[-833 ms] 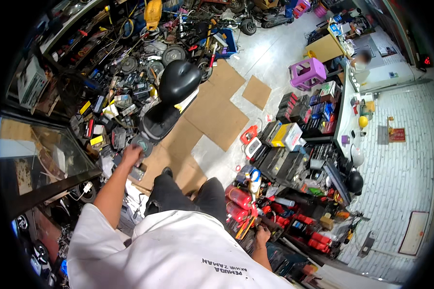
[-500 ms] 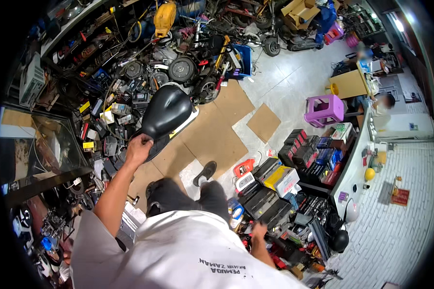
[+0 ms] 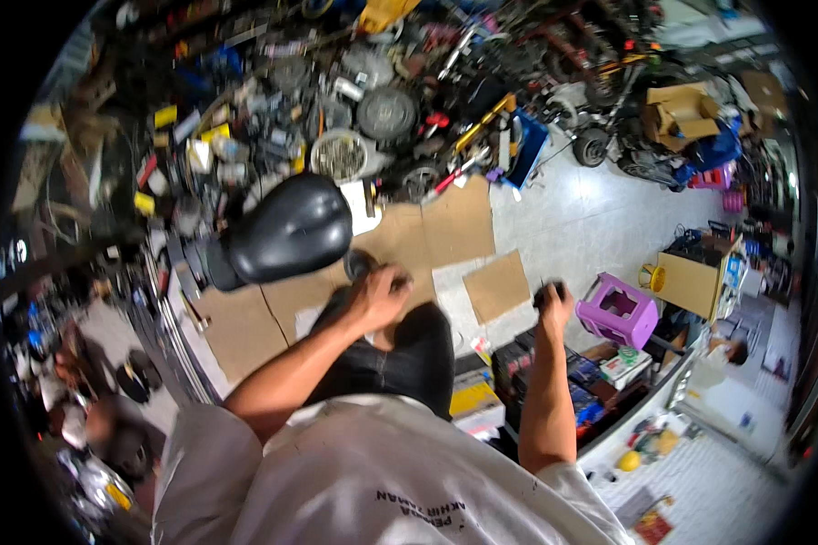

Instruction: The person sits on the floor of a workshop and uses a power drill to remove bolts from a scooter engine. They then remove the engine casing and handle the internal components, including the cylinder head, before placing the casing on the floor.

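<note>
A black, glossy motorcycle seat (image 3: 293,227) lies on flattened cardboard (image 3: 436,227) to my left, its narrow end toward the left. My left hand (image 3: 378,298) hovers over my knees, to the right of the seat and apart from it. Its fingers are loosely curled, and I see nothing in them. Out to the right, my right hand (image 3: 555,305) is closed around a small dark object (image 3: 542,294), too blurred to name. Beyond that hand stands a purple plastic stool (image 3: 616,312).
Motorcycle parts and wheels (image 3: 386,113) are heaped along the far side. A blue crate (image 3: 529,150) borders the pale tile floor (image 3: 600,213). A loose cardboard square (image 3: 496,287) lies there. Stacked boxes (image 3: 477,400) stand right of my legs; metal rods (image 3: 168,318) lie at left.
My left hand has let go of the seat and moved right. My right hand has come up from the parts at lower right and reaches forward. The view has turned and the seat appears more sideways.
</note>
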`<state>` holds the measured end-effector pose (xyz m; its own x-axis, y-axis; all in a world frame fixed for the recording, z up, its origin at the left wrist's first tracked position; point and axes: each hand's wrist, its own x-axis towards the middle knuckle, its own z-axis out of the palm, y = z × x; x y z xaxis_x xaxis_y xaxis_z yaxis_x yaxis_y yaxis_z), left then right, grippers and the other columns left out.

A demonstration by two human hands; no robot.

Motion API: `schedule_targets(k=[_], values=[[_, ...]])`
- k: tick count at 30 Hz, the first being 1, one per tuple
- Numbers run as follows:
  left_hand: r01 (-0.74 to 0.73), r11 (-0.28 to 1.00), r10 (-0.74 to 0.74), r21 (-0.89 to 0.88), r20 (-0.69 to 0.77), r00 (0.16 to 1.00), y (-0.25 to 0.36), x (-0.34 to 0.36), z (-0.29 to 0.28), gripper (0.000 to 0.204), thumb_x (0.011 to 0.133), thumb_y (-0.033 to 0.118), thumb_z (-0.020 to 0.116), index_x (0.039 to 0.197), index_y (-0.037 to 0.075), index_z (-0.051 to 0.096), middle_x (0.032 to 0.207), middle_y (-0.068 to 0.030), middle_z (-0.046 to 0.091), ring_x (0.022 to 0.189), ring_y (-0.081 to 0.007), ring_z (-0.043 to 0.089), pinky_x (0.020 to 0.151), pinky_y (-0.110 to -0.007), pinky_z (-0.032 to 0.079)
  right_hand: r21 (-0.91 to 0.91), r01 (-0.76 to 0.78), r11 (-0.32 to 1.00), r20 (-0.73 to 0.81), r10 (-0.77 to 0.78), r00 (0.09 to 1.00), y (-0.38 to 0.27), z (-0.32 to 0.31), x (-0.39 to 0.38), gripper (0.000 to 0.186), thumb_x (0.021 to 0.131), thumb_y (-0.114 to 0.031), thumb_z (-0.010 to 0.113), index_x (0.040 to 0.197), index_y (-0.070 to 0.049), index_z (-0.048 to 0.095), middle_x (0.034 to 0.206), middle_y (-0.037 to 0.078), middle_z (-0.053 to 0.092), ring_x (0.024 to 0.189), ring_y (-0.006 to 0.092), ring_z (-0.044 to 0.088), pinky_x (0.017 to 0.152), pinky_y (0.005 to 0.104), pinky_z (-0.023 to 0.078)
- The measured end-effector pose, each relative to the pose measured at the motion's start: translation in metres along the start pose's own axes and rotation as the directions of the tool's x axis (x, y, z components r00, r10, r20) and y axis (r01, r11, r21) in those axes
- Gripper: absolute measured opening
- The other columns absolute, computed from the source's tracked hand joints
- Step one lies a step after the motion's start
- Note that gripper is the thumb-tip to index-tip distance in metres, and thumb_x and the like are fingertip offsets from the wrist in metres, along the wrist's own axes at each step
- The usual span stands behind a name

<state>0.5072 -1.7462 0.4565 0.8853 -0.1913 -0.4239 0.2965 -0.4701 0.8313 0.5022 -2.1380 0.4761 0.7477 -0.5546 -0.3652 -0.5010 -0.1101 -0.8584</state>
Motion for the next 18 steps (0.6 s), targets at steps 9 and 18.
schedule_targets(k=[9, 18], values=[[0.133, 0.968, -0.181, -0.214, -0.223, 0.958, -0.075, 0.12, 0.092, 0.024, 0.1, 0.024, 0.07, 0.11, 0.002, 0.071, 0.104, -0.0221, 0.076, 0.098, -0.0401, 0.075, 0.083, -0.045, 0.059, -0.294, 0.457, 0.839, 0.704, -0.133, 0.698, 0.009, 0.22, 0.112, 0.006, 0.083, -0.003, 0.066, 0.087, 0.0, 0.062, 0.067, 0.006, 0.058, 0.062, 0.0126, 0.052, 0.06, 0.0323, 0.046], [0.416, 0.901, -0.357, -0.126, -0.76, 0.543, -0.343, 0.345, 0.107, 0.023, 0.098, 0.025, 0.067, 0.11, 0.008, 0.075, 0.1, -0.0206, 0.077, 0.094, -0.0447, 0.073, 0.086, -0.05, 0.057, 0.113, 0.641, 0.759, 0.82, -0.436, 0.371, 0.113, 0.388, 0.312, 0.004, 0.085, -0.001, 0.063, 0.088, -0.003, 0.061, 0.076, -0.002, 0.059, 0.07, 0.0058, 0.052, 0.061, 0.0259, 0.044]])
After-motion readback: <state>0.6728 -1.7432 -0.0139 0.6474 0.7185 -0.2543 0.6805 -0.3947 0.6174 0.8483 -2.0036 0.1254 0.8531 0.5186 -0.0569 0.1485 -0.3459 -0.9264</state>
